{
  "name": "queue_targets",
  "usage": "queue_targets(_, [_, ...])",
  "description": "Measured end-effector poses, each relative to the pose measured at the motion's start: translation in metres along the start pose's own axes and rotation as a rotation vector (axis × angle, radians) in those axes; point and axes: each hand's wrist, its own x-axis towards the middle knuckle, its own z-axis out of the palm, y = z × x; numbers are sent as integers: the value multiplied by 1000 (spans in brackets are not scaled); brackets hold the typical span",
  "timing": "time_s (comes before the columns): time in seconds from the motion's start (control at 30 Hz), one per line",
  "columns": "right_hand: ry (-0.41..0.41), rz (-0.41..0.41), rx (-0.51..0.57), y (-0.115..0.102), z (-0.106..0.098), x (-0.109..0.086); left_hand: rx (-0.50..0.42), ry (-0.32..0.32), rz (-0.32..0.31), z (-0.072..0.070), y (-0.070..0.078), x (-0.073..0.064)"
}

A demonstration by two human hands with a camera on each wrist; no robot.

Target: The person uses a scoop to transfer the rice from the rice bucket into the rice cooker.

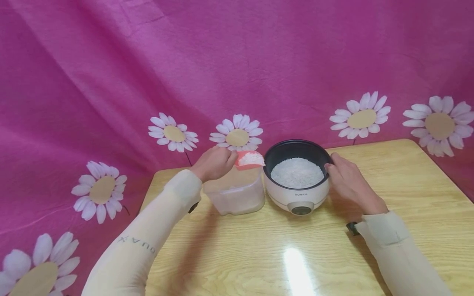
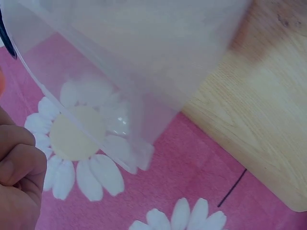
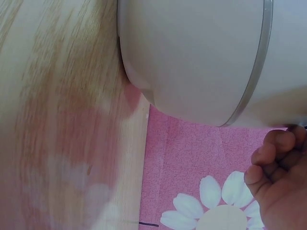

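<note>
My left hand [image 1: 215, 163] grips a coral-pink scoop [image 1: 240, 166] heaped with white rice [image 1: 252, 159]. The scoop is above a clear plastic container [image 1: 237, 197], its lip close to the rice cooker's rim. In the left wrist view, the curled fingers [image 2: 21, 155] show at the left edge beside the see-through container [image 2: 144, 62]. White outside and black inside, the rice cooker [image 1: 281, 194] holds a layer of rice [image 1: 297, 172]. On its right rim my right hand [image 1: 348, 179] has its thumb and fingers. The right wrist view shows those fingers [image 3: 283, 140] by the cooker's white side [image 3: 196, 57].
Both vessels stand side by side on a wood-grain table [image 1: 252, 250]. Close behind hangs a magenta cloth [image 1: 237, 61] printed with white daisies. The table's back edge runs just behind the vessels.
</note>
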Motion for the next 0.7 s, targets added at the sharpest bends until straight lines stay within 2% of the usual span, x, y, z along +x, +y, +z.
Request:
queue_targets(0.17, [16, -23, -18, 1, 0, 1, 60, 29, 52, 2, 10, 9])
queue_targets(0.4, [18, -19, -20, 1, 0, 2, 88, 4, 60, 5, 22, 19])
queue_targets(0.57, [6, -3, -10, -1, -1, 2, 140, 15, 103, 8, 28, 27])
queue_targets(0.7, [16, -12, -12, -1, -1, 2, 147, -13, 109, 10, 35, 31])
